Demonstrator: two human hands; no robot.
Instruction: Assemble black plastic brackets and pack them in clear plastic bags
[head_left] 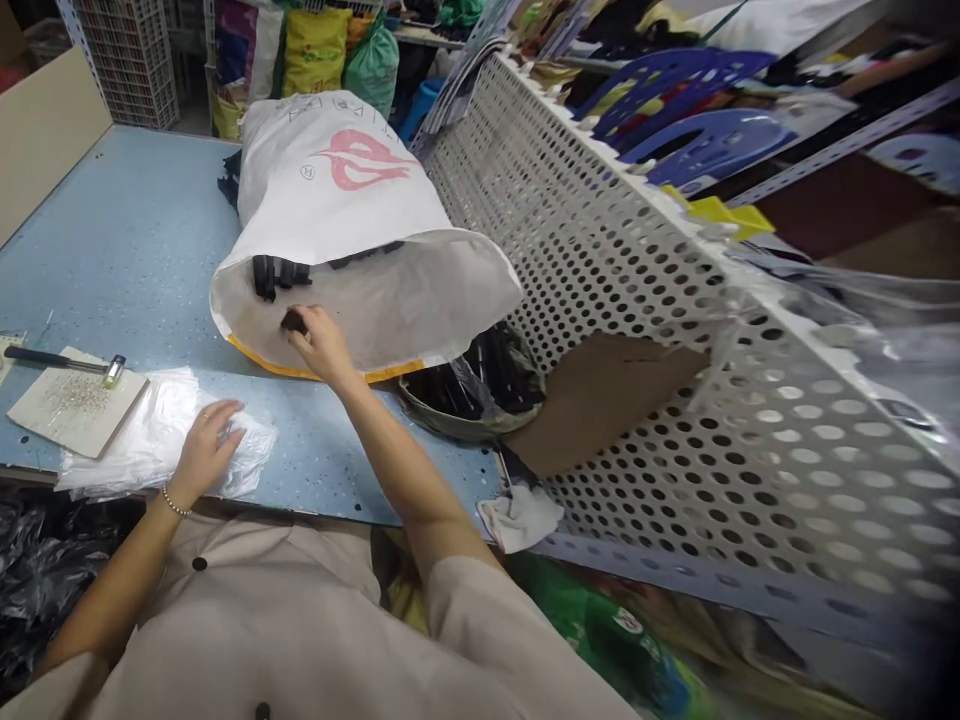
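Observation:
A large white woven sack (300, 200) with a red print lies on the blue table (135, 230), its wide mouth facing me. Black pieces (281, 275) show inside the mouth. My right hand (321, 342) is at the lower rim of the opening, its fingers closed on a small black piece (294, 321). My left hand (210, 448) rests on a stack of clear plastic bags (161, 420) near the table's front edge, fingers slightly curled and apart, holding nothing.
A hammer (60, 359) lies on a pale board (82, 405) at the left. Right of the sack are a round container of black pieces (476, 425), brown cardboard (607, 400) and a perforated white panel (675, 370).

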